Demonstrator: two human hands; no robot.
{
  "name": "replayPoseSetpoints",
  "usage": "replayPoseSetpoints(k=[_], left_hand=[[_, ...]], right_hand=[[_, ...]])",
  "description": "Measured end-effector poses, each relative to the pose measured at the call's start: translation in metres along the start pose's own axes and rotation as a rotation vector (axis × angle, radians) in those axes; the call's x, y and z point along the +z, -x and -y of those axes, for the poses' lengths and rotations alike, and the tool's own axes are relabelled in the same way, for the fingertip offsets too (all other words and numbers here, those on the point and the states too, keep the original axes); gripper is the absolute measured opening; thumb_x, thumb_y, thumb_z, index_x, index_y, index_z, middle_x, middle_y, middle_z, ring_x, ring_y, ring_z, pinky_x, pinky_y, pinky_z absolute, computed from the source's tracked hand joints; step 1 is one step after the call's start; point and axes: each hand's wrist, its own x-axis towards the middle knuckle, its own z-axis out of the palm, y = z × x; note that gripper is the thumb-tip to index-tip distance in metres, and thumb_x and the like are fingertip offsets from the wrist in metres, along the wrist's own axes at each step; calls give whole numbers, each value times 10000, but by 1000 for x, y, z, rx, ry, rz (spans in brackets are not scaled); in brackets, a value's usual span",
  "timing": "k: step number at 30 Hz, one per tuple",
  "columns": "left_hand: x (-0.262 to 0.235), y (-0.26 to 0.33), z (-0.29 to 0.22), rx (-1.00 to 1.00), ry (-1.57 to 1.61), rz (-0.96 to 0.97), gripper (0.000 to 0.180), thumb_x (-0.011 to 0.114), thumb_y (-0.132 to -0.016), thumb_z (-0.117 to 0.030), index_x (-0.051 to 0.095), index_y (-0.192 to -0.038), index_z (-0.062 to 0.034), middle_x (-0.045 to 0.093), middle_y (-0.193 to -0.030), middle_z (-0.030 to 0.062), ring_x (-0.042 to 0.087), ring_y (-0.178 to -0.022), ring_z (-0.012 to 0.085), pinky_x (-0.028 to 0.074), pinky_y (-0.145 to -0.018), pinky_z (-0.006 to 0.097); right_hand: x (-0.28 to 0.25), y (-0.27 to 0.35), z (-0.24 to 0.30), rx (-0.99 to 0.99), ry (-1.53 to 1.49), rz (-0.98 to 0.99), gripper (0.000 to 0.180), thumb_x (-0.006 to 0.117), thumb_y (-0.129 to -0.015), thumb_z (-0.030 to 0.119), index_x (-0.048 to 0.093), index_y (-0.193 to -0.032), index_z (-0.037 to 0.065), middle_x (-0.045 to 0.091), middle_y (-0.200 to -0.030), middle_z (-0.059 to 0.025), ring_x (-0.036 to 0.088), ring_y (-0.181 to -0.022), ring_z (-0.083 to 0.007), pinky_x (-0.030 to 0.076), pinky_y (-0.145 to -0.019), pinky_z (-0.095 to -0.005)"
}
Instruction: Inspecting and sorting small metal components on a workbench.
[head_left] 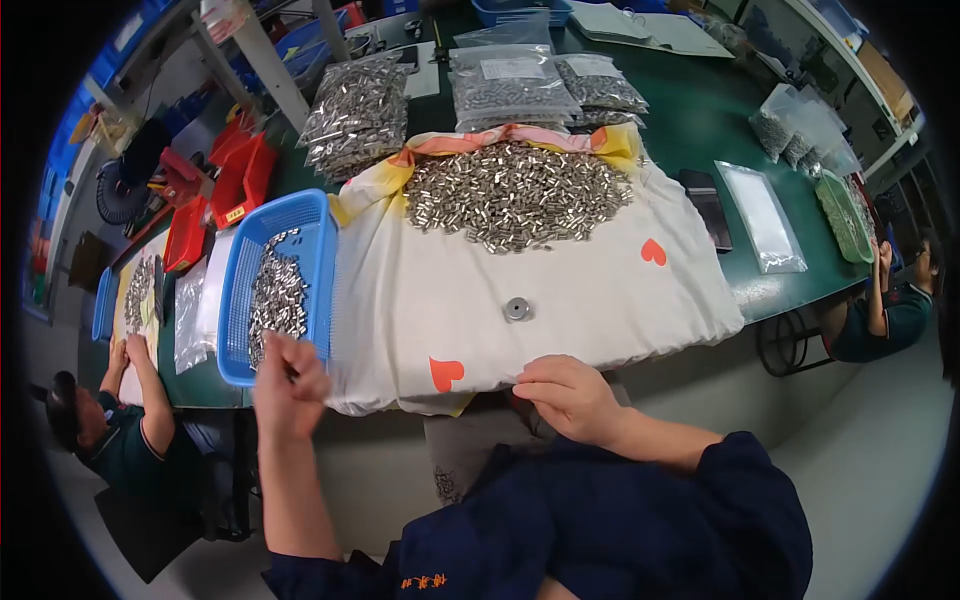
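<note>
My left hand (290,385) is over the near end of a blue plastic basket (328,255), its fingers curled in and slightly blurred. Inside the basket lies a heap of small silvery metal cylinders (277,295). At the front edge of a white cloth (590,310) with red hearts, my right hand (568,397) has its fingers pressed together. What either hand holds, if anything, is hidden. A large pile of the same short metal cylinders (515,195) is spread at the back of the cloth. Between pile and right hand stands a round grey metal piece (517,309).
Clear bags of metal parts (357,112) stand behind the cloth. A dark phone (706,208) and a flat clear bag (760,217) lie to the right. Red bins (243,175) stand at the left. One person (135,425) works at far left, another (890,310) at far right.
</note>
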Motion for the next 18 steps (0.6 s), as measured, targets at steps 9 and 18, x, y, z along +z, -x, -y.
replayPoseSetpoints(k=[9,18], left_hand=[[-69,-119,-48,506,-1964,-285,304,603,-778,-234,582,-952,14,599,-906,160,573,-828,299,441,-757,363],[10,-54,-49,809,-1914,-365,393,602,-768,-104,518,-1147,-42,478,-1215,157,437,-1145,298,345,-939,350]], right_hand=[[-20,7,-16,120,3,-48,245,605,-661,-17,596,-895,56,573,-864,-78,556,-820,-254,465,-721,-330],[-27,-9,-32,103,-84,6,231,593,-675,-24,611,-892,52,583,-874,-84,568,-826,-247,472,-724,-335]])
